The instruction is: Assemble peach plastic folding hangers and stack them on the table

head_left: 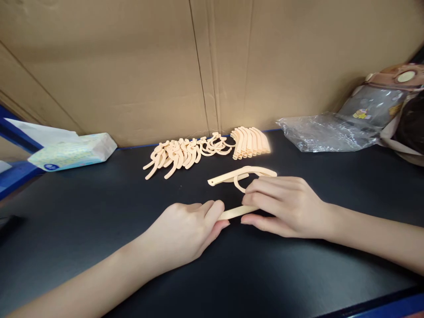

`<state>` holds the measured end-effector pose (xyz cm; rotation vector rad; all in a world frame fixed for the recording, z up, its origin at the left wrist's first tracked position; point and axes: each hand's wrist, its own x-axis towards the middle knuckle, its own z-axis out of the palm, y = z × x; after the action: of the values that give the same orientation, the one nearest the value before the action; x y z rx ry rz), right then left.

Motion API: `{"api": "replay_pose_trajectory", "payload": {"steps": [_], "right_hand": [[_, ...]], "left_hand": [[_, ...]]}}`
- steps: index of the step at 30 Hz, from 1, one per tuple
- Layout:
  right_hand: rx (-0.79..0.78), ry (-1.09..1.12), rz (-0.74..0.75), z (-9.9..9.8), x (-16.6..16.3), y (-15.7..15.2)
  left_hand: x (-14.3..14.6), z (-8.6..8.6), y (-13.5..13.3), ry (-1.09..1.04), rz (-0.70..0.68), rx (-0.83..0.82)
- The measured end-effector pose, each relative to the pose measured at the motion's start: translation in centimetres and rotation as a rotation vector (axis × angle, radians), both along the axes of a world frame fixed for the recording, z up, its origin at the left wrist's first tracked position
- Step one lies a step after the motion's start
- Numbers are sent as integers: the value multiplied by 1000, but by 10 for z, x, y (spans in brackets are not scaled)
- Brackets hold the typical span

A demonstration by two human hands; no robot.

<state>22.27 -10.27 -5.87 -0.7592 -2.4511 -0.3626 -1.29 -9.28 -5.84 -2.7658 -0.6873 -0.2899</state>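
A pale cream curved strip (236, 213) stretches between my two hands above the black table. My left hand (190, 227) is closed on its left end, which the fingers hide. At the other end my right hand (286, 207) grips the strip between thumb and fingers, covering its tip. Just beyond my right hand lies a longer bent strip (243, 173) with a small hole near its left end. Beside it is a cream ring-like piece (239, 184), partly hidden by my right fingers.
Several hook-shaped cream pieces (177, 154) lie in a heap at the back. Ring-shaped pieces (215, 145) and a row of bent strips (250, 142) are to their right. A tissue pack (74, 151) stands left; a clear plastic bag (326, 132) and a bottle (372, 104) are right. Cardboard (139, 70) rises behind.
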Motion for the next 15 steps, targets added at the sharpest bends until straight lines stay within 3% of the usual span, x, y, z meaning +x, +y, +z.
{"api": "replay_pose_trajectory", "payload": {"steps": [6, 15], "right_hand": [[6, 88, -115, 3, 11, 13], [-158, 92, -156, -1, 11, 18]], "left_hand": [[-2, 1, 0, 28, -33, 17], [-5, 3, 2, 17, -89, -71]]}}
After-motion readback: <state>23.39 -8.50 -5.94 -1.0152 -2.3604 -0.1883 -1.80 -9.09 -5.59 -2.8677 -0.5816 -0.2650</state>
